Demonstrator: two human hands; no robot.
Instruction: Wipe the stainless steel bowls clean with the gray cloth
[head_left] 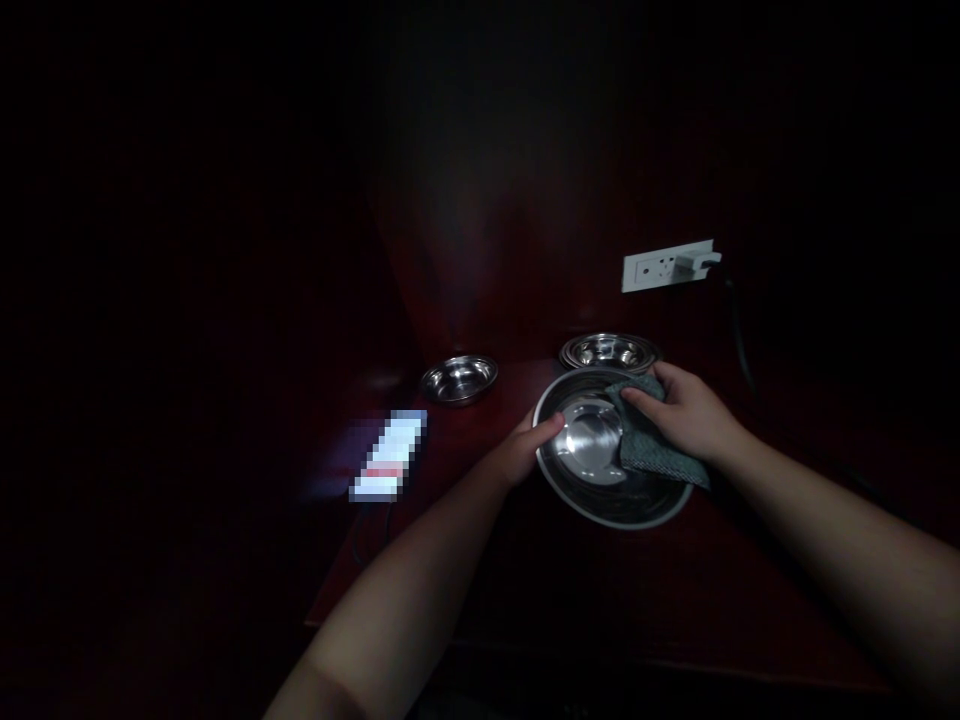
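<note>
A shiny metal bowl [589, 490] is held up over the dark red table, tilted so that its inside faces me. My left hand [521, 450] grips the bowl's left rim, the thumb lying inside and the other fingers hidden behind. On the right side, my right hand [682, 405] pinches a grey-green cloth [652, 440] against the bowl's inner wall and rim. The cloth drapes over the rim at the lower right. Some fingers of the right hand are out of sight behind the bowl.
Behind the held bowl sit several stacked metal bowls [607, 350]. Another metal bowl [460, 380] stands at the back left. A lit phone [390, 458], its screen blurred, is on the left with a cable. A white wall socket [667, 266] holds a plug. The table [495, 590] has its front edge near me.
</note>
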